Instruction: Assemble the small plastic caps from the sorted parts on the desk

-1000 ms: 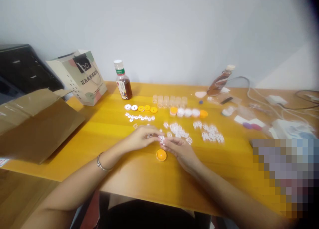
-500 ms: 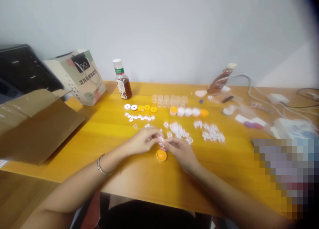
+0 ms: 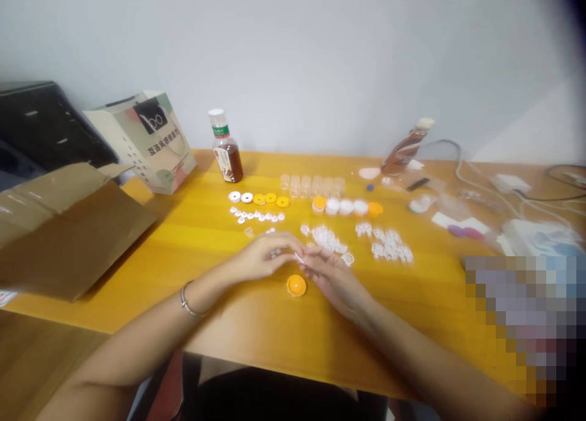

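Note:
My left hand [image 3: 270, 255] and my right hand [image 3: 330, 276] meet above the table, their fingertips pinching a small white plastic piece [image 3: 299, 258] between them. It is turned edge-on and partly covered by the fingers. Just below, an orange round cap [image 3: 296, 285] lies on the wood. Behind my right hand is a pile of white openwork plastic pieces [image 3: 326, 238], with a second group of white pieces [image 3: 391, 245] farther right. Small white round parts [image 3: 256, 215] form a row beyond my left hand.
White and orange rings [image 3: 259, 199], white and orange caps [image 3: 347, 206] and clear cylinders [image 3: 312, 185] stand in rows. Drink bottles [image 3: 227, 155] are at the back. A cardboard box [image 3: 77, 232] and paper bag [image 3: 160, 146] occupy the left; cables [image 3: 485, 180] cross the right.
The white piece in my fingertips has turned from showing its face to showing its edge. My right fingers have shifted slightly up around it. The orange cap has stayed put.

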Demonstrator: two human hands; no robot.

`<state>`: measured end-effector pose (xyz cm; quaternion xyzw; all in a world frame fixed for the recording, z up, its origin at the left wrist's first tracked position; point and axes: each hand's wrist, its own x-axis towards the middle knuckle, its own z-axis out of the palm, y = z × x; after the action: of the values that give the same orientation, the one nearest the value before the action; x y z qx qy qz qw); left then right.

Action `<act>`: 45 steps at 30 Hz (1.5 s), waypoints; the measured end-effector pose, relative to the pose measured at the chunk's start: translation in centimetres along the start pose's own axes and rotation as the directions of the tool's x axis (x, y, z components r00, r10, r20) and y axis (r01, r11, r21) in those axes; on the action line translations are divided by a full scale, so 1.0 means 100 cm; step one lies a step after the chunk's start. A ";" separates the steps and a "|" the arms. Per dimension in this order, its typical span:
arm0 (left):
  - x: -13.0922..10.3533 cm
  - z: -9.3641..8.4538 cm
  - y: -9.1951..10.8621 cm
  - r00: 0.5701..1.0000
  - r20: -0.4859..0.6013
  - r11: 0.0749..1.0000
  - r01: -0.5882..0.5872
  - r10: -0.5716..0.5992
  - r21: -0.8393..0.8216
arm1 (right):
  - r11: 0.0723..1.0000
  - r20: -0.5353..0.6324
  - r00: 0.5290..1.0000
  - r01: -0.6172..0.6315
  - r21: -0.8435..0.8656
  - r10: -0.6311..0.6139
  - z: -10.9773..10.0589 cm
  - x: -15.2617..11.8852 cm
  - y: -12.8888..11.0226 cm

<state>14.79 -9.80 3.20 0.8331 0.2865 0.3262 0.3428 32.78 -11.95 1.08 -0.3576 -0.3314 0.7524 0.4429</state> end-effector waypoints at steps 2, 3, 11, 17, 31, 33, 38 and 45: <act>0.006 -0.001 -0.006 1.000 -0.026 0.999 -0.011 0.012 0.047 | 0.999 -0.073 0.996 0.050 0.010 -0.049 -0.001 0.002 0.000; 0.010 -0.002 -0.009 0.999 -0.035 0.995 -0.014 0.017 0.098 | 0.997 -0.105 0.992 0.073 0.013 -0.072 -0.001 0.002 0.000; 0.054 -0.006 -0.047 0.992 0.122 0.849 -0.096 0.037 0.520 | 0.998 -0.173 0.985 0.018 0.062 -0.007 0.004 0.000 0.003; 0.060 0.002 -0.063 0.994 0.107 0.899 -0.019 -0.032 0.437 | 0.997 -0.180 0.983 -0.020 0.076 0.034 0.003 0.002 0.005; 0.008 -0.020 -0.024 0.962 -0.031 0.958 0.265 -0.270 -0.114 | 1.000 -0.183 0.983 0.015 0.019 -0.011 0.000 0.004 0.007; 0.003 -0.019 -0.023 0.957 -0.020 0.933 0.277 -0.289 -0.230 | 1.000 -0.195 0.981 0.016 0.010 -0.013 0.000 0.004 0.007; 0.000 -0.017 -0.024 0.954 -0.041 0.895 0.264 -0.297 -0.360 | 1.000 -0.200 0.980 0.004 0.001 -0.004 -0.002 0.005 0.009; 0.001 -0.011 -0.021 0.954 0.041 0.863 0.286 -0.296 -0.417 | 1.000 -0.175 0.984 -0.020 0.014 0.022 -0.001 0.005 0.009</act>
<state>13.49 -8.03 2.22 0.6835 0.3364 0.3346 0.5547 32.31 -11.82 0.12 -0.4233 -0.2829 0.7247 0.4644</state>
